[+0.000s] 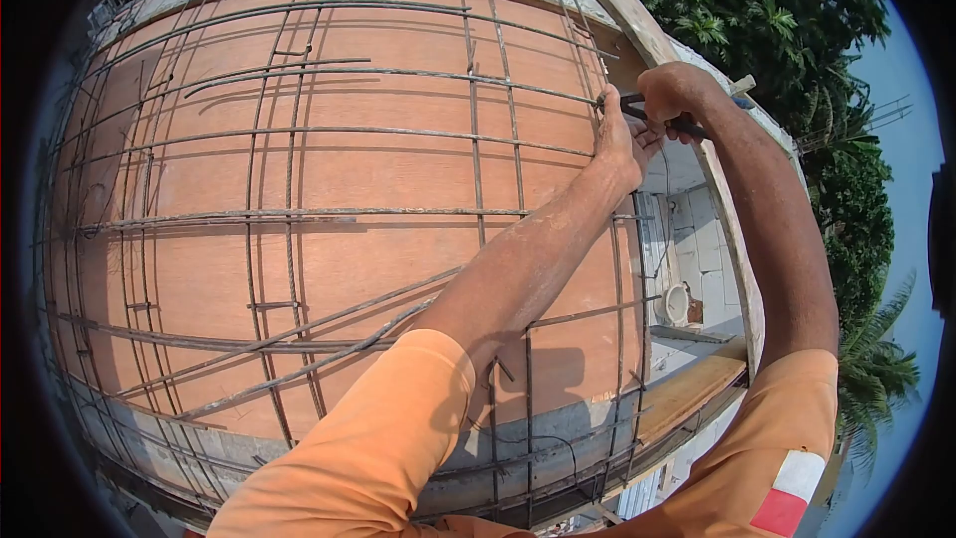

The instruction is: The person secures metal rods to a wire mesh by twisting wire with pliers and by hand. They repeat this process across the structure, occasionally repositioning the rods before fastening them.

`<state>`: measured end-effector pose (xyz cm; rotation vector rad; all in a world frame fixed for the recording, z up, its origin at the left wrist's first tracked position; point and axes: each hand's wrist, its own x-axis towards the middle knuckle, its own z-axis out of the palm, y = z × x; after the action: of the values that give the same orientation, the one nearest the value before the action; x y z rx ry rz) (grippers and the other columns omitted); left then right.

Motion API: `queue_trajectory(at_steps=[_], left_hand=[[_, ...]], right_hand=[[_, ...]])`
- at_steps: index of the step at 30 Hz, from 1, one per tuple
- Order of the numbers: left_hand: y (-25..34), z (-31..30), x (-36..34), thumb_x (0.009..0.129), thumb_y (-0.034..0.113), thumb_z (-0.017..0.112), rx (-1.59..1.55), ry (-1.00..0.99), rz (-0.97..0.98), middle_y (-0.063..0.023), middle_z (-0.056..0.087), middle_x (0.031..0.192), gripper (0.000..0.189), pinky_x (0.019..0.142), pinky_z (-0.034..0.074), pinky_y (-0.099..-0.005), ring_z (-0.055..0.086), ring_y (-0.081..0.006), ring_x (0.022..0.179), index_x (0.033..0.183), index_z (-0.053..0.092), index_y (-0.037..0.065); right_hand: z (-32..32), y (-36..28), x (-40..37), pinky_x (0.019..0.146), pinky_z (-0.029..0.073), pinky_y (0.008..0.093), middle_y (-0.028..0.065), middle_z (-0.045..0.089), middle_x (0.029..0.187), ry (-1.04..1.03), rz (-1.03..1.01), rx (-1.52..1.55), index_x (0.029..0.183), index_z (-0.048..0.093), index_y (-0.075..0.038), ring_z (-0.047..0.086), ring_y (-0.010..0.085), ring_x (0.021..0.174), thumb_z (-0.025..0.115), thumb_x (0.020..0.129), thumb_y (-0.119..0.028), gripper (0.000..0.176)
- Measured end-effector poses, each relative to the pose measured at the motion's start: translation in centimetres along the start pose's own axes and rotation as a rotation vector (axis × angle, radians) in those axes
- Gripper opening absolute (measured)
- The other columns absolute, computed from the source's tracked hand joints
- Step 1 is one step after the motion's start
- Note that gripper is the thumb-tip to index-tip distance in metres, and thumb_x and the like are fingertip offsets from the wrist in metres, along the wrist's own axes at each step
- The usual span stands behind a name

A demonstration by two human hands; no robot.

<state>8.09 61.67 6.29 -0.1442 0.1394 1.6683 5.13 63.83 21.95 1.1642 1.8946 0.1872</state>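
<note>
A broad orange-brown panel is the largest item before me, its face striped with shadows. Over it lies a grid of steel bars, long lengths crossing paired ones, a few set aslant. Leafy trees stand beyond the edge at right. A timber board runs along that same edge. The worker's left hand is at the bar ends near the panel's edge, fingers extended; whether they pinch anything, I cannot tell. The right hand, just beside it, is closed around a dark-handled tool. The tool lies between both hands, its type unconfirmed.
</note>
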Motion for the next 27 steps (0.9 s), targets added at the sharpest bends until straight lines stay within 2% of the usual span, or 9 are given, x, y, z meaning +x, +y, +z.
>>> queue_trajectory(at_steps=[3,6,10,14,17,19,20,25,27], left_hand=[[0.4,0.5,0.2,0.094,0.071,0.038,0.017,0.042,0.05,-0.0185,0.056,0.106,0.089,0.097,0.045,-0.0436,0.058,-0.0282,0.096,0.143,0.028,-0.004],[-0.5,1.2,1.3,0.094,0.068,0.043,-0.12,0.024,0.026,-0.0134,0.058,0.081,0.069,0.077,0.05,-0.0435,0.057,-0.026,0.078,0.105,0.055,0.002],[1.8,3.2,0.0,0.096,0.062,0.047,-0.015,-0.053,0.039,-0.0137,0.06,0.084,0.061,0.068,0.052,-0.041,0.059,-0.027,0.073,0.105,0.057,0.002],[1.7,3.1,1.5,0.094,0.043,0.053,0.031,0.18,-0.073,-0.0151,0.066,0.093,0.041,0.057,0.057,-0.0411,0.066,-0.0263,0.068,0.105,0.059,0.004],[1.8,3.2,0.6,0.09,0.037,0.061,-0.002,0.282,-0.044,-0.0137,0.067,0.095,0.036,0.059,0.058,-0.042,0.066,-0.0261,0.069,0.107,0.059,0.004],[1.3,2.8,1.4,0.088,0.034,0.066,-0.045,0.302,-0.056,-0.0127,0.067,0.095,0.036,0.06,0.058,-0.042,0.066,-0.0262,0.07,0.107,0.059,0.005],[1.0,2.0,2.2,0.087,0.032,0.067,-0.083,0.261,-0.052,-0.013,0.066,0.093,0.035,0.06,0.057,-0.0425,0.064,-0.0261,0.068,0.107,0.058,0.005],[0.2,2.1,3.3,0.087,0.025,0.069,0.015,0.334,-0.042,-0.0182,0.065,0.086,0.038,0.053,0.053,-0.0424,0.059,-0.0262,0.06,0.112,0.052,0.001],[0.3,2.9,2.2,0.086,0.024,0.071,-0.071,0.32,-0.034,-0.0213,0.063,0.084,0.046,0.049,0.053,-0.0408,0.062,-0.0278,0.061,0.116,0.047,-0.003]], right_hand=[[0.1,0.2,-0.4,0.051,0.058,0.0406,0.0176,0.068,0.077,0.014,0.029,0.115,0.093,0.067,0.013,0.069,0.0273,0.061,0.063,0.081,0.002,0.017],[0.4,0.8,-0.5,0.049,0.058,0.0401,0.0178,0.068,0.075,0.012,0.032,0.163,0.091,0.066,0.014,0.069,0.0273,0.06,0.065,0.079,0.004,0.015],[0.1,-0.9,-1.1,0.05,0.059,0.04,0.019,0.069,0.075,0.023,0.015,0.046,0.089,0.066,0.013,0.07,0.0277,0.061,0.067,0.077,0.005,0.015],[0.9,-1.1,-1.4,0.051,0.056,0.0408,0.0153,0.072,0.082,0.033,0.027,0.052,0.084,0.071,0.007,0.071,0.0258,0.063,0.065,0.08,0.0,0.01],[3.7,-0.2,-2.3,0.057,0.056,0.0418,0.0143,0.071,0.089,0.302,-0.097,0.123,0.1,0.069,0.005,0.072,0.0264,0.07,0.064,0.079,0.0,0.022],[6.7,0.4,-0.5,0.072,0.055,0.0421,0.0177,0.068,0.097,0.867,-0.19,-0.338,0.124,0.057,0.005,0.071,0.0263,0.084,0.068,0.075,-0.002,0.05],[7.5,0.1,-1.0,0.091,0.048,0.0539,0.0213,0.056,0.122,0.718,-0.067,-0.358,0.127,0.05,0.0,0.059,0.0319,0.116,0.078,0.074,-0.015,0.062],[13.5,-0.2,-4.8,0.109,0.027,0.064,0.0222,0.041,0.143,0.809,-0.012,-0.446,0.146,0.036,-0.001,0.037,0.0373,0.136,0.064,0.084,-0.013,0.069],[15.5,1.9,-2.0,0.114,0.024,0.0614,0.0205,0.041,0.144,1.157,0.086,-0.639,0.148,0.036,-0.003,0.036,0.0369,0.137,0.058,0.089,-0.016,0.064]])
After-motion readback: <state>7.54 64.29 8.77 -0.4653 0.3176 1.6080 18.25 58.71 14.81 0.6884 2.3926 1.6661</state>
